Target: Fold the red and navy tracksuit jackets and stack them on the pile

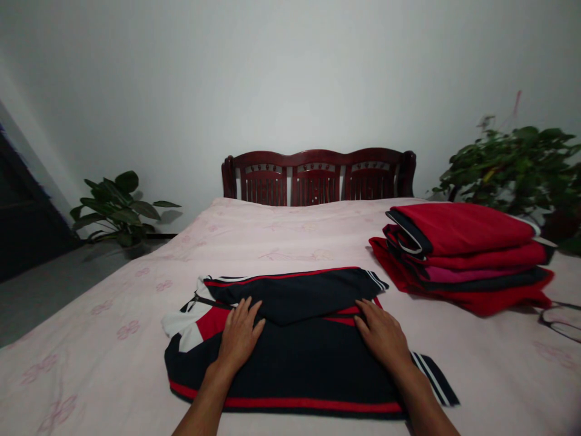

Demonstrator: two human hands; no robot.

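Observation:
A navy jacket (295, 357) with red and white trim lies partly folded on the pink bed (281, 236) in front of me. My left hand (239, 334) rests flat on its left side, fingers spread, near the red and white panel. On the jacket's right side my right hand (384, 335) presses flat, just below the folded-over upper part. Neither hand grips the cloth.
A stack of folded red and navy garments (467, 257) sits at the right of the bed. Eyeglasses (561, 323) lie at the far right edge. A dark wooden headboard (318, 177) stands at the back, with potted plants (118, 209) on both sides.

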